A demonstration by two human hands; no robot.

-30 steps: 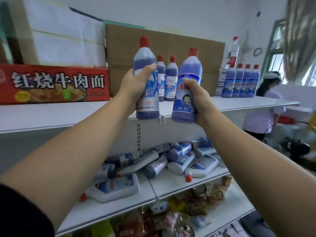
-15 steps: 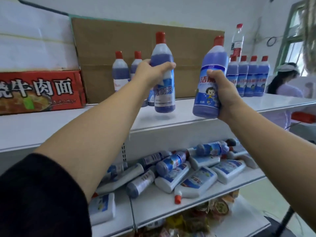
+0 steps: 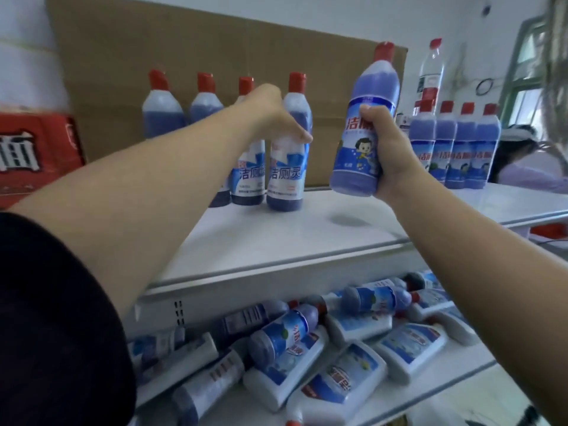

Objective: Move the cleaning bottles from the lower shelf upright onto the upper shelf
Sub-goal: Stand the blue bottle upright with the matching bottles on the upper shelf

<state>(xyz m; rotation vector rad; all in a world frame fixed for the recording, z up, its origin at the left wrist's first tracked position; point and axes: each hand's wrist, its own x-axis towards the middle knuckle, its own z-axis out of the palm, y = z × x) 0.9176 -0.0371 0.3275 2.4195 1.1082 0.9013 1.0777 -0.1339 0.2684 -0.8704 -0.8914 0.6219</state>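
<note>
Bottle (image 3: 358, 155) above shelf gap (image 3: 307, 238) (inside edge)

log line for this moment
left hand grips left bottle on upper shelf | right hand holds right bottle above it | lower shelf: lying bottles

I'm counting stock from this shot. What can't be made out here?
Head view:
Fingertips of the left hand: behind the bottle it grips.
Whether that bottle's base touches the upper shelf: blurred.
Number of lying bottles: forearms cover some, bottom edge cuts others.
Red carton print: cut off by the left edge.
</note>
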